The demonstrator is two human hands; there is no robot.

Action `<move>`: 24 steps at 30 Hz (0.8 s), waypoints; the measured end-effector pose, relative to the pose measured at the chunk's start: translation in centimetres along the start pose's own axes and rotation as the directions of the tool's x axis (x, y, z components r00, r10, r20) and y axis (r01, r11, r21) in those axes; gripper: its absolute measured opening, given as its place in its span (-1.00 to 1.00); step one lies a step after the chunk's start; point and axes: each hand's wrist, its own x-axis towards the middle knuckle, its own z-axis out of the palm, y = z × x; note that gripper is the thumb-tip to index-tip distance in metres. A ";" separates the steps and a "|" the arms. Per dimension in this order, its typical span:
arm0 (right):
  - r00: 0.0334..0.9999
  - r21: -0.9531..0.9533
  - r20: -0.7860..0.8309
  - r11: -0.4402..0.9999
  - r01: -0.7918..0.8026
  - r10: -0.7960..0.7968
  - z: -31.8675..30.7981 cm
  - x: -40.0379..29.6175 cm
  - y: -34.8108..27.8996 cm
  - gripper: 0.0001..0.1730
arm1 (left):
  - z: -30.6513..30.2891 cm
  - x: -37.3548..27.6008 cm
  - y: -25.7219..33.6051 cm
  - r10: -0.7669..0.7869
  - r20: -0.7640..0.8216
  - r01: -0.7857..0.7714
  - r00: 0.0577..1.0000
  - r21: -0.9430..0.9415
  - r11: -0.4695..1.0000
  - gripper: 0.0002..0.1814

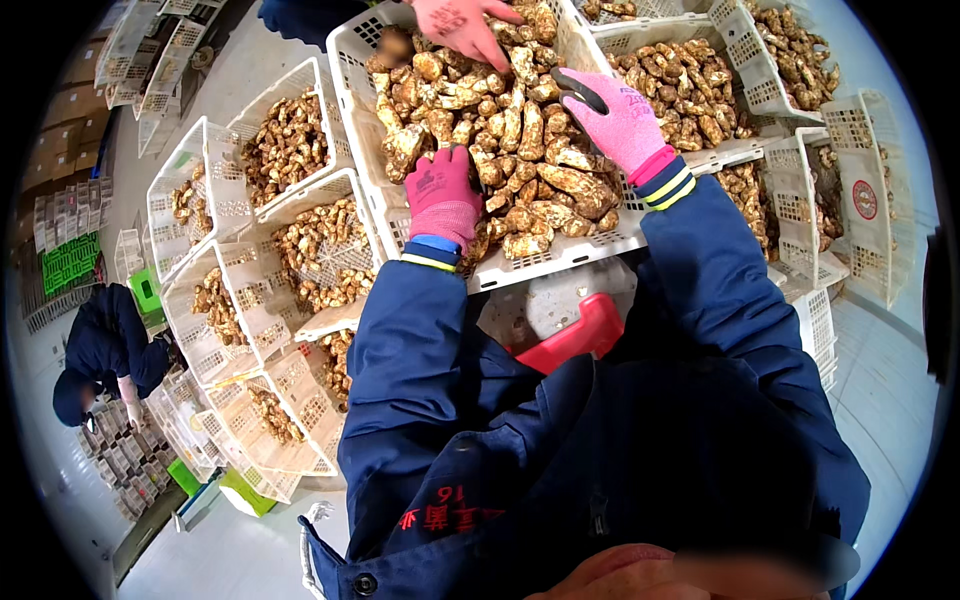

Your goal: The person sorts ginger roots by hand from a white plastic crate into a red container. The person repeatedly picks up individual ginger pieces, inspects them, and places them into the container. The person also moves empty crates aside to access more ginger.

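A large white plastic crate (pixel 491 279) before me is heaped with brown-and-cream mushrooms (pixel 532 131) that look like matsutake. Near the crate's left side, my left hand (pixel 444 187) rests palm down on the mushrooms in a magenta glove. Its fingertips curl out of sight, so a grip cannot be made out. My right hand (pixel 616 112), in a pink glove with dark finger pads, hovers by the right wall. Thumb and fingers are apart there, with nothing seen between them. Another person's pink-gloved hand (pixel 461 28) reaches in from the far side, one finger pointing down at the mushrooms.
White crates with smaller mushroom heaps stand left (pixel 289 142) and right (pixel 675 90) of the large crate. A red plastic object (pixel 577 334) lies below its near edge. Further left, a person in dark clothes (pixel 112 345) bends over stacked baskets (pixel 127 457).
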 end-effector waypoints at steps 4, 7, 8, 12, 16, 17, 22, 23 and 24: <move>0.999 0.010 0.030 1.000 0.013 -0.013 0.1 0.0 -0.4 -0.58 | -0.2 0.6 -0.6 -0.082 -0.002 0.082 0.997 0.013 0.997 -0.47; 0.999 -0.005 0.031 1.000 -0.027 0.027 -0.2 -0.1 -1.1 -0.60 | -0.3 0.6 -0.8 -0.098 -0.062 0.096 0.993 -0.039 0.995 -0.56; 1.000 0.002 0.012 1.000 0.001 -0.001 -0.3 0.0 -1.5 -0.60 | -0.7 0.6 -1.4 -0.113 -0.057 0.106 0.992 -0.108 0.988 -0.56; 0.997 0.165 0.022 0.984 0.072 -0.077 -0.8 0.0 -5.8 -0.50 | -3.6 -0.1 -4.2 -0.278 -0.276 -0.092 0.920 -0.842 0.532 -0.61; 0.959 0.239 0.154 0.951 0.198 -0.238 1.3 -0.7 -9.7 -0.20 | -4.8 -0.9 -3.7 -0.202 0.157 0.095 0.967 -0.954 -0.285 -0.52; 0.958 0.209 0.146 0.954 0.213 -0.246 2.0 -0.8 -9.7 -0.18 | -3.5 -0.3 -3.3 -0.239 0.142 0.038 0.961 -0.919 -0.392 -0.48; 0.965 0.068 0.044 0.965 0.254 -0.257 1.7 -0.2 -8.6 -0.26 | -3.9 -0.8 -1.7 -0.012 -0.010 -0.006 1.000 -0.960 0.279 -0.55; 0.951 0.102 0.082 0.952 0.288 -0.297 1.9 -0.2 -8.2 -0.27 | -4.0 -1.0 -1.8 -0.012 0.018 0.021 1.000 -0.931 0.366 -0.56; 0.933 0.131 0.116 0.936 0.326 -0.341 2.0 -0.2 -7.5 -0.28 | -2.8 -0.4 -2.1 0.027 -0.275 -0.246 0.961 -0.808 0.535 -0.59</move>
